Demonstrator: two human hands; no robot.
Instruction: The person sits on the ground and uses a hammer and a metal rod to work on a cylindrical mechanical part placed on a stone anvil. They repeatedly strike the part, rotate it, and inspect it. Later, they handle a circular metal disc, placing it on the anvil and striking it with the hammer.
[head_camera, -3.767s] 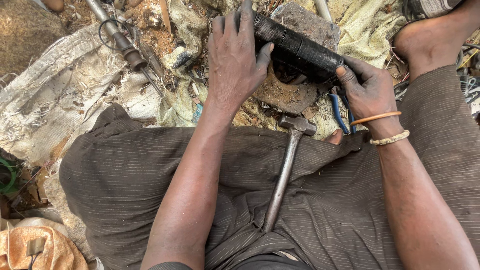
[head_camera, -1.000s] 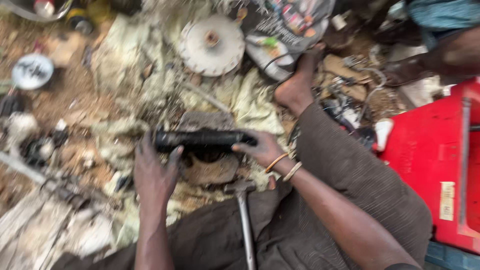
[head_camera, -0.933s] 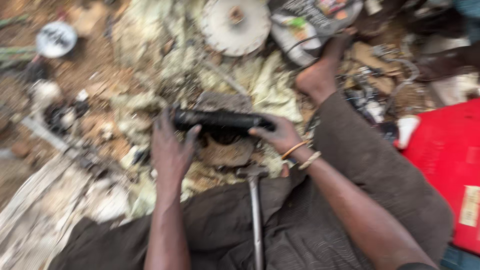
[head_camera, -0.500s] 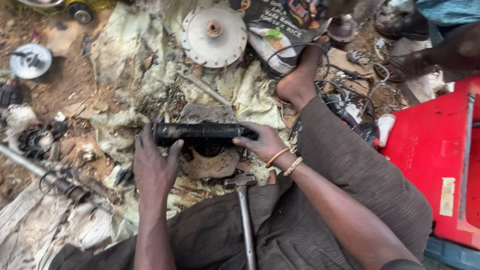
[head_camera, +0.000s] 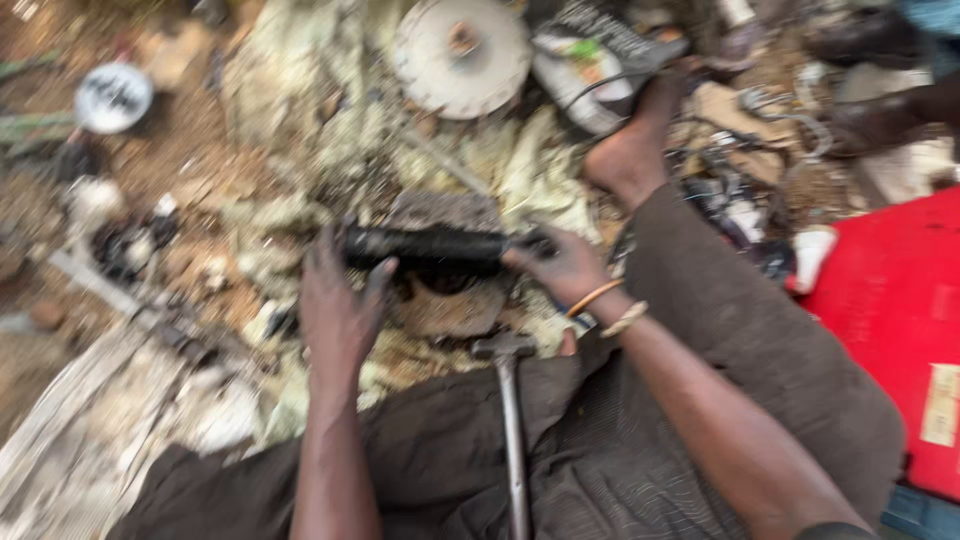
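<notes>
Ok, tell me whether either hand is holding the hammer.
No: the hammer lies untouched on the lap while the left hand and right hand grip the black cylinder.

Long black metal cylinder (head_camera: 430, 245) lies crosswise on flat grey stone block (head_camera: 440, 300). Left hand (head_camera: 335, 305) on cylinder's left end, right hand (head_camera: 565, 265) on right end. Steel-handled hammer (head_camera: 510, 400) in lap, head just before block. Round pale metal disc (head_camera: 460, 55) behind block. Red plastic box (head_camera: 890, 330) far right. Bare foot (head_camera: 630, 150) between disc and box.
</notes>
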